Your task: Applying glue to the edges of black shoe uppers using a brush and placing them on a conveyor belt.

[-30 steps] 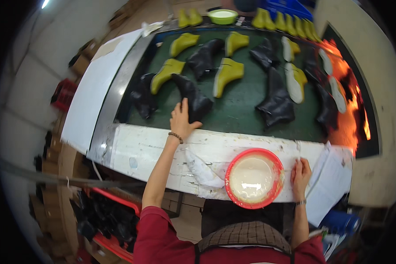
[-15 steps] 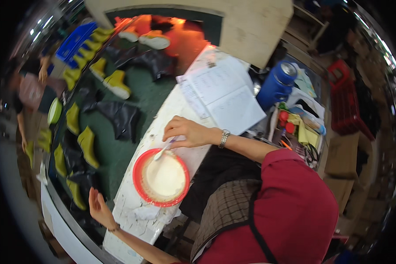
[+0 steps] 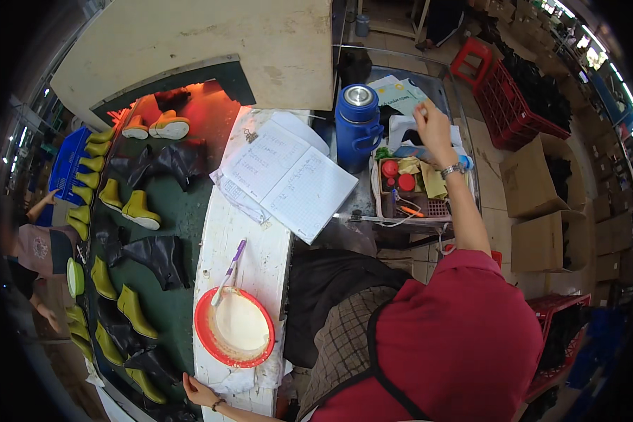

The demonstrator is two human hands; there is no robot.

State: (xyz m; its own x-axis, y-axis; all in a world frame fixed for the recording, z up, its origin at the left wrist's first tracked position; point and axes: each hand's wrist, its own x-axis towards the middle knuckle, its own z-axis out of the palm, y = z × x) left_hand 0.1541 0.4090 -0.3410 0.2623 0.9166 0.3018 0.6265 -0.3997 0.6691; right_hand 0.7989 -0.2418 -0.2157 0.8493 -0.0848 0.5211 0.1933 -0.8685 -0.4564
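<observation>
My right hand (image 3: 435, 132) is raised over the cluttered tray, beside the blue flask, its fingers loosely bent with nothing visible in them. My left hand (image 3: 200, 392) hovers at the near end of the white ledge, close to the black boots; its fingers are partly spread and appear to hold nothing. Between my arms stands a red bowl (image 3: 200, 330) of creamy white liquid (image 3: 243, 325). A purple-handled toothbrush (image 3: 236, 254) leans in it, head inside, handle over the far rim. Yellow-green boots (image 3: 135, 311) and black boots (image 3: 155, 257) lie on the green conveyor belt (image 3: 179, 224).
An open notebook (image 3: 309, 190) lies on the white ledge (image 3: 218, 214). The blue flask (image 3: 357, 130) stands near a tray (image 3: 409, 221) of small items. At the far left, a person (image 3: 39, 250) works by a blue crate (image 3: 70, 158). Cartons (image 3: 538, 176) and a red crate (image 3: 506, 109) stand right.
My right hand has let go of the toothbrush and moved right, over the tray. My left hand is lower in view. The view has swung right, and the boots have shifted in it.
</observation>
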